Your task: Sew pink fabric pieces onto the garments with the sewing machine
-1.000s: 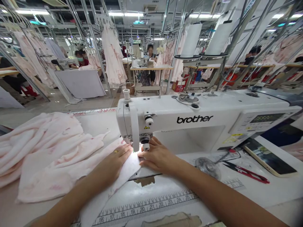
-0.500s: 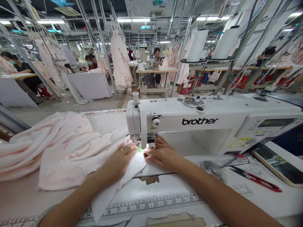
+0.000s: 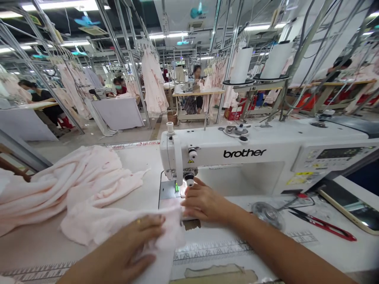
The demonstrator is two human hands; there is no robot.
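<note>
Left hand [image 3: 133,246], lower centre of frame: grip wide, fingers spread flat on the pale pink soft cloth [image 3: 97,223]. The cloth lies on the white table [image 3: 35,244], lower left of centre. Its right edge sits just below the head of the white Brother sewing machine [image 3: 251,152]. Right hand [image 3: 205,203], centre of frame: fingers bent onto that edge; cannot tell whether the grip pinches it. Red-handled thread snips [image 3: 322,227] lie lower right, well apart from both hands.
</note>
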